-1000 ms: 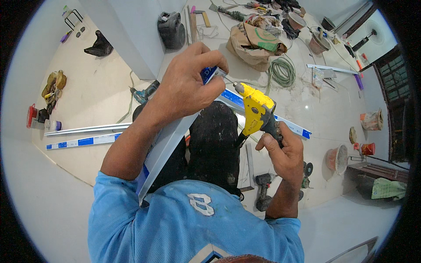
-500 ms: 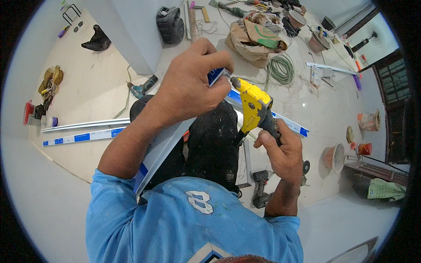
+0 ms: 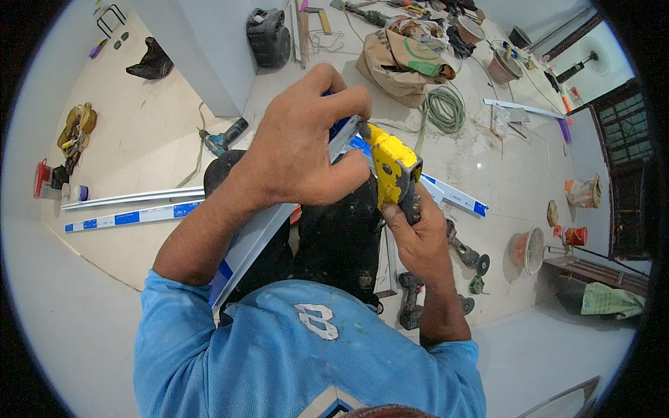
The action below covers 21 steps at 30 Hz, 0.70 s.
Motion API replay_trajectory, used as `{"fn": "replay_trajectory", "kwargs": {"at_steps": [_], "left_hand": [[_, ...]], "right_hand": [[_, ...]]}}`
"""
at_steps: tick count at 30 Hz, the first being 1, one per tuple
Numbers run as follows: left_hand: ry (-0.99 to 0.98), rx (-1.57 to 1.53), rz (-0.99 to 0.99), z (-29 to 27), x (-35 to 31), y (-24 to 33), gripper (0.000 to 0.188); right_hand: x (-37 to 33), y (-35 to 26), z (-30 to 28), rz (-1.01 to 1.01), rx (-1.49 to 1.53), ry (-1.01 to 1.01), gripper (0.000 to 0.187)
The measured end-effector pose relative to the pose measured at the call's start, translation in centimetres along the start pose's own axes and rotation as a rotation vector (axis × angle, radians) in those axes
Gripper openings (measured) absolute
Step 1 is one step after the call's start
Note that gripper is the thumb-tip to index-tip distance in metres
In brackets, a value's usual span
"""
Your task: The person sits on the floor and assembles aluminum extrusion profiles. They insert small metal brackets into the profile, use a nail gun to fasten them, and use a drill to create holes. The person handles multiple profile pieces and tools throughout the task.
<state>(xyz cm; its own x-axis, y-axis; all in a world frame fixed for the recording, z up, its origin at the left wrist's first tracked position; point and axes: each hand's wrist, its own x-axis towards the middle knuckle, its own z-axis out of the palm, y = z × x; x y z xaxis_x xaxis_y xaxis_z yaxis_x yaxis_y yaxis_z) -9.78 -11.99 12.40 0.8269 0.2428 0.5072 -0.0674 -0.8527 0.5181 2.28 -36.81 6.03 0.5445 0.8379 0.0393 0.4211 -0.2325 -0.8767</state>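
Observation:
My left hand is closed round the upper end of a long white metal profile with blue film. The profile slants down across my lap to my left side. In my right hand is a yellow and black hand tool that looks like a riveter, gripped by its dark handle. Its nose meets the profile's end beside my left fingers; the exact point of contact is too small to make out.
Two more profiles lie on the floor to the left, near a cordless drill. A black drill and angle grinder are by my right arm. Ahead are a large bag and a coiled hose. A bucket lies right.
My right hand has moved left and slightly up, turning the yellow riveter more upright with its nose closer to the profile's end. My left hand keeps its hold, its thumb and forefinger slightly farther apart.

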Motion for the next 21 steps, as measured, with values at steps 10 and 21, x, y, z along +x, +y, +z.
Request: {"fn": "replay_trajectory", "kwargs": {"at_steps": [10, 21], "left_hand": [[0.010, -0.014, -0.002, 0.5, -0.7, 0.1, 0.038], [0.055, 0.067, -0.046, 1.5, -0.3, 0.2, 0.036]], "right_hand": [[1.6, 1.1, 1.9, 0.023, 0.295, -0.051, 0.066], [2.2, 2.8, 6.6, -0.230, -0.064, 0.396, 0.057]]}}
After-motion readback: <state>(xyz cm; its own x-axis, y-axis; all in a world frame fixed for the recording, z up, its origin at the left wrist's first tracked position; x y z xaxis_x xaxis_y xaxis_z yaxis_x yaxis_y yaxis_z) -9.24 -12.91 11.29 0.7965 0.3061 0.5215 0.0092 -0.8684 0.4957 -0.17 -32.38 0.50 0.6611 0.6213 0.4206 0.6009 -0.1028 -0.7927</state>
